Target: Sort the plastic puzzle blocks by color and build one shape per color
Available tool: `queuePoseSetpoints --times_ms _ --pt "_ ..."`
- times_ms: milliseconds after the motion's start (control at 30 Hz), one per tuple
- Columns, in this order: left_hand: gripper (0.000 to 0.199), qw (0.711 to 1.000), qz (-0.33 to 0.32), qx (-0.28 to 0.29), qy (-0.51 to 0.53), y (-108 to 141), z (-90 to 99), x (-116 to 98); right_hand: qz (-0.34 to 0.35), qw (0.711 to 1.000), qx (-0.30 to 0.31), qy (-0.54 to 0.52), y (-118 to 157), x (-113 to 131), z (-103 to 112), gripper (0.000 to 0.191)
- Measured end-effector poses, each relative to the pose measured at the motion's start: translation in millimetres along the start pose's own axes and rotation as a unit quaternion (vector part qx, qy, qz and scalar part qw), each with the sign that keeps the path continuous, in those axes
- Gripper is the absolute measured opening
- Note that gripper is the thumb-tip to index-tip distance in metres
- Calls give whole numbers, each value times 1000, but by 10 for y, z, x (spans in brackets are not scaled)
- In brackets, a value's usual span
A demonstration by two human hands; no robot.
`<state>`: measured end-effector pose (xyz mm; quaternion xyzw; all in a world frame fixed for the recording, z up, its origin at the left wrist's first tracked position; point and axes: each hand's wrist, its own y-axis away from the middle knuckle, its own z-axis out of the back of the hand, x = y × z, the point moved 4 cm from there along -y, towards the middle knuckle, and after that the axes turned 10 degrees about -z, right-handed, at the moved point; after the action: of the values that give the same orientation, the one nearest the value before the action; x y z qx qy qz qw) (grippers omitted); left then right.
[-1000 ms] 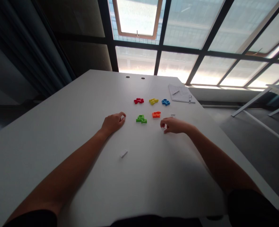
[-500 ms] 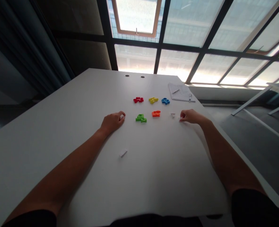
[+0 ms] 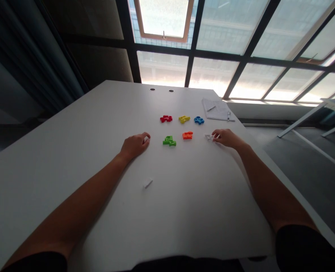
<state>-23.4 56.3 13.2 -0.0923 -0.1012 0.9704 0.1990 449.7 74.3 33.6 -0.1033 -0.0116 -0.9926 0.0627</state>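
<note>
A wall of tall windows lights the far side of the room, and daylight falls across a white table; taking the table's middle as the clock's centre, with the person seated at six, five chunky plastic pieces lie flat around twelve. A red piece, a yellow piece and a blue piece form the back row, with a green piece and an orange piece in front, all well apart and none stacked. Sheets of paper and a pen lie at about one o'clock. At three o'clock, the right hand rests with its fingers drawn narrow, their tips touching a small white piece — whether they grip it or only rest against it is hard to say from here. At nine o'clock, the left hand sits curled on the tabletop, its fingers closed in near a pale speck too small to make out. A white strip lies alone at seven o'clock, touched by neither hand.
</note>
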Motion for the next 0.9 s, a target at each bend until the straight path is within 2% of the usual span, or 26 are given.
queuePoseSetpoints --times_ms 333,533,900 --pt "33 1000 0 0 3 -2 -4 8 1 1000 -18 -23 2 7 -21 21" --pt "34 1000 -4 -3 2 -4 -10 4 1 999 -27 -34 21 15 19 28" --pt "32 1000 -6 -4 4 -2 -5 13 -1 999 -20 -36 47 77 10 30"
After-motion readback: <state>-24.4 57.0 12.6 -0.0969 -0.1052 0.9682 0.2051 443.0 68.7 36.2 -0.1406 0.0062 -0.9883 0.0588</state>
